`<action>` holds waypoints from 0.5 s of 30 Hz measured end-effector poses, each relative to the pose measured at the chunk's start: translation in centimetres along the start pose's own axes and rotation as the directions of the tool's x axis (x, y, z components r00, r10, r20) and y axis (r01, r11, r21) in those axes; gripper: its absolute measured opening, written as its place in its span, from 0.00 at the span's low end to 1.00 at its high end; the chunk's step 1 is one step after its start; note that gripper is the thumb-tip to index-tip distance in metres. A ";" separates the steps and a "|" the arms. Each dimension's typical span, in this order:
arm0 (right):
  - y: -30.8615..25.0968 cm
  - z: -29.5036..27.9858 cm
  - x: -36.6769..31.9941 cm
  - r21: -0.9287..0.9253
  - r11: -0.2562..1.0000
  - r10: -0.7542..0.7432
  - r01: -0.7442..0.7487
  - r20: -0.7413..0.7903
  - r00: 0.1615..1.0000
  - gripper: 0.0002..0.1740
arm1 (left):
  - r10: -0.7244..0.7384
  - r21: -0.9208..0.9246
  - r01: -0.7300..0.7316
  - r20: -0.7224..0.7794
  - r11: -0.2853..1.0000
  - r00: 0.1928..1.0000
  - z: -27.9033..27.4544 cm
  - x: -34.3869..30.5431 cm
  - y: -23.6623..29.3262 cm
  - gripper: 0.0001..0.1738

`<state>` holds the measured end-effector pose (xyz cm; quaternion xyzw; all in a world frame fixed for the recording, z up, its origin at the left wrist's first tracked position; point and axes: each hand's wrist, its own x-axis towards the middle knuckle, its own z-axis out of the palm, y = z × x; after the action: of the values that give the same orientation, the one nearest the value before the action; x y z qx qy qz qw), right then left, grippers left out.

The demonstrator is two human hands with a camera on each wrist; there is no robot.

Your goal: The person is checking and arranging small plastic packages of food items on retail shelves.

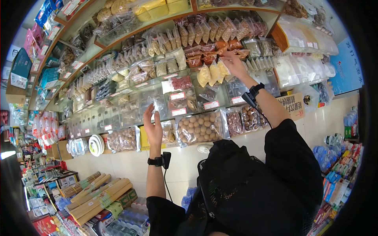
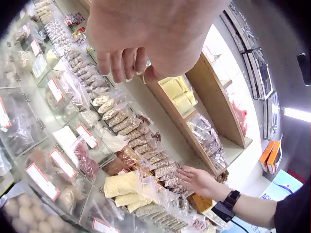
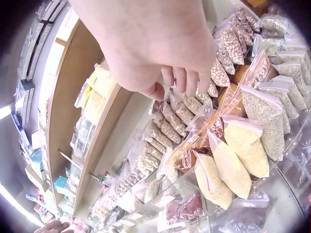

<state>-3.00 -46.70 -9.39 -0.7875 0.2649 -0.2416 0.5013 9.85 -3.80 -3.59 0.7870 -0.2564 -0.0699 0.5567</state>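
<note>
My right hand (image 1: 236, 67) reaches over a shelf of packed dry goods, fingers extended above the orange-red bags (image 1: 209, 58). Just below it stand several clear bags of yellow grain (image 3: 245, 141), leaning side by side. Behind these, in the right wrist view, rows of small bags of pale nuts or beans (image 3: 228, 46) lie close to the fingertips. My left hand (image 1: 153, 128) hangs in the air before the clear lidded bins (image 1: 151, 108), fingers loosely bent and nothing in them. A bag of dark red pieces (image 2: 86, 160) lies on the bins nearby.
Bags of round brown goods (image 1: 200, 128) line the lower front edge. White plates (image 1: 96, 145) stand at the left. Bamboo rolls (image 1: 100, 196) and bottles lie behind on the left. A wooden upper shelf (image 2: 177, 124) runs above the rows. Blue cartons (image 1: 346, 67) stand at the right.
</note>
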 end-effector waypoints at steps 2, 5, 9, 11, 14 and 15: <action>1.2 0.6 2.5 -0.009 0.998 0.057 -0.057 0.005 0.998 0.28 | -0.012 -0.022 0.013 0.016 1.000 1.000 1.4 2.5 -0.9 0.23; 4.6 0.8 7.9 -0.019 0.981 0.196 -0.195 0.065 0.978 0.29 | -0.017 -0.052 0.022 0.103 0.998 0.995 4.9 7.5 -4.1 0.25; 5.9 -0.1 12.2 -0.218 0.972 0.104 -0.092 0.043 0.994 0.35 | 0.004 0.271 -0.047 0.155 0.961 0.988 8.8 13.4 -5.3 0.31; 7.6 0.1 13.9 -0.236 0.964 0.125 -0.118 0.015 0.992 0.36 | -0.003 0.292 -0.050 0.178 0.955 0.984 10.2 16.1 -7.7 0.31; 9.3 0.5 15.9 0.001 0.966 0.257 -0.258 0.071 0.964 0.38 | -0.079 0.305 0.011 0.213 0.952 0.974 12.0 19.3 -8.2 0.32; 9.8 0.9 15.9 0.006 0.975 0.220 -0.221 0.086 0.972 0.39 | -0.102 0.308 0.032 0.217 0.951 0.971 12.5 20.1 -8.6 0.33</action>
<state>7.69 -60.12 -16.84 -0.7588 0.3272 -0.1527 0.5421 24.99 -21.88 -12.58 0.8578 -0.2998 -0.1394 0.3936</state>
